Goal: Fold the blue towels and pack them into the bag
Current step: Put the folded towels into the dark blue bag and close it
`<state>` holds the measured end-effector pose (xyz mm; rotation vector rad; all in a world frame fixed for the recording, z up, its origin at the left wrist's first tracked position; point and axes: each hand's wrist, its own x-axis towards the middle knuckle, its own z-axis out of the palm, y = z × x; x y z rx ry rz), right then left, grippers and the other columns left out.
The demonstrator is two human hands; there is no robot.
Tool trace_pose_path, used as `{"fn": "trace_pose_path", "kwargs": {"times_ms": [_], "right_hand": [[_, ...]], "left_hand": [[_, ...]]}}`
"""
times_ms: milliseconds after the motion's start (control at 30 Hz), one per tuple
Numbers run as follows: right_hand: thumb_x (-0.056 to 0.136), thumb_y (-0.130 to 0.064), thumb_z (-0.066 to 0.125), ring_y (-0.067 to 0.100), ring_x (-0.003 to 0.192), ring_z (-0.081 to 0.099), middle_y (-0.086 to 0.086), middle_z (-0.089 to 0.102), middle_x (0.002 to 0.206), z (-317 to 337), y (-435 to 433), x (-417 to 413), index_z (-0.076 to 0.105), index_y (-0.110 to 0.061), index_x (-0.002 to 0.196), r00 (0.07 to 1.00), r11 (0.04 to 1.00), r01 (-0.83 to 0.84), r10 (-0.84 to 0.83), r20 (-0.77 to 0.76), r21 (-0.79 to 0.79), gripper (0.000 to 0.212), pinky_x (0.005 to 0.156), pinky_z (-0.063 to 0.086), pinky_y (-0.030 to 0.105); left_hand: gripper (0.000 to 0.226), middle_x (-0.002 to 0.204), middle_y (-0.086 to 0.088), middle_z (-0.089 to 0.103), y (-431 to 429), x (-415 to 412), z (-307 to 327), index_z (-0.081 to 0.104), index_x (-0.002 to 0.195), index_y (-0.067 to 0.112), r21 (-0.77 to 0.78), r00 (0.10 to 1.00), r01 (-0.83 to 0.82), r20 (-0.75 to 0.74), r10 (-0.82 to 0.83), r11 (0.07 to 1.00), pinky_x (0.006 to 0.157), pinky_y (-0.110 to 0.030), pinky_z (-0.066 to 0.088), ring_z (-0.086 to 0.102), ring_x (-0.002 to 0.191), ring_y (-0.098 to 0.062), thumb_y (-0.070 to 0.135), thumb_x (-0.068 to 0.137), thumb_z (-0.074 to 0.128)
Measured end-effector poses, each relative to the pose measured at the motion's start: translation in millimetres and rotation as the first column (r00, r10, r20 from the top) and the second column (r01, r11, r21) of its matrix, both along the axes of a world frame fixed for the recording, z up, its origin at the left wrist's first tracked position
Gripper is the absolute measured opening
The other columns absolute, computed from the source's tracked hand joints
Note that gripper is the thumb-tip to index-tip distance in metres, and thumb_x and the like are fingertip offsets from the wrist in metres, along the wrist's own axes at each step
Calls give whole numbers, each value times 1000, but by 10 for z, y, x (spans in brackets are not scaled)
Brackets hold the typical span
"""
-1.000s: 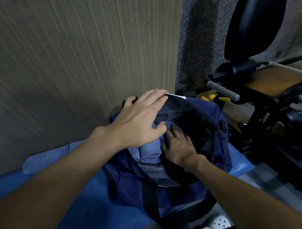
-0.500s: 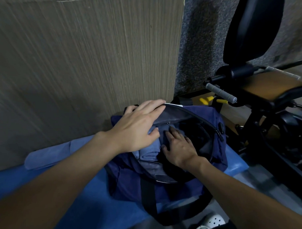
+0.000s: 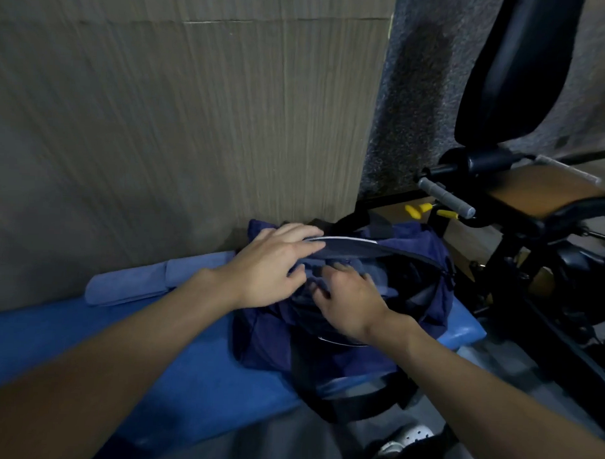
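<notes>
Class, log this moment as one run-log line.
step: packing; left hand: rests on bag rim; right hand: presses towel inside bag; second towel: lying on bench

No readable text, label, brand or number shows on anything here

Our forearms bare, stretched forward, converging. Our left hand (image 3: 272, 266) palm down, fingers nearly straight, lying flat. Our right hand (image 3: 350, 301) just beside it, palm down, fingers bent downward, blurred; grip unclear.
</notes>
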<state>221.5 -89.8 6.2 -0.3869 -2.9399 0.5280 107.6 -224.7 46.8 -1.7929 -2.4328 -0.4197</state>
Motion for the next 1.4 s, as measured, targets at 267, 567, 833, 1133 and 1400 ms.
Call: {"fn": "trace_pose_path", "kwargs": {"times_ms": [267,567,833,1133,1400], "right_hand": [[83,-22,45,28,83,60,6,66,87,277,-750,-177,62,-15,84,940,966,-237,202,-274,-100,18,74,49,40],[88,-11,50,21,72,58,-1,63,75,92,-1566,-804,62,-10,81,929,907,-361,329,-171,-216,14,71,52,42],[92,-18,52,20,106,57,3,60,114,-409,-1971,-1608,64,-14,113,929,918,-366,369,-7,-154,25,92,48,34],[92,-36,54,20,132,34,2,38,143,-739,-2251,-2469,37,-19,140,896,850,-430,444,25,304,53,113,22,35],[74,-21,74,27,118,45,6,50,129,-1080,-2324,-2861,28,-18,146,888,715,-447,426,173,537,86,102,31,41]], "left_hand": [[45,117,6,61,-971,-152,-67,70,110,16,261,971,-213,164,175,941,95,-44,46,54,111,-15,26,81,37],[30,113,7,65,-2006,-476,-435,72,106,12,218,821,-547,330,466,808,98,-31,45,58,110,-15,11,84,51],[21,104,8,66,-2512,-1010,-1061,71,104,14,268,685,-721,414,599,639,88,-43,50,59,100,-14,7,88,60],[52,159,2,18,-2611,-1630,-1420,39,147,21,56,571,-800,376,729,598,113,-46,28,21,145,-19,32,98,53],[48,138,8,35,-2710,-1729,-1549,38,147,19,-10,538,-817,347,768,577,107,-43,28,33,125,-17,29,101,43]]}}
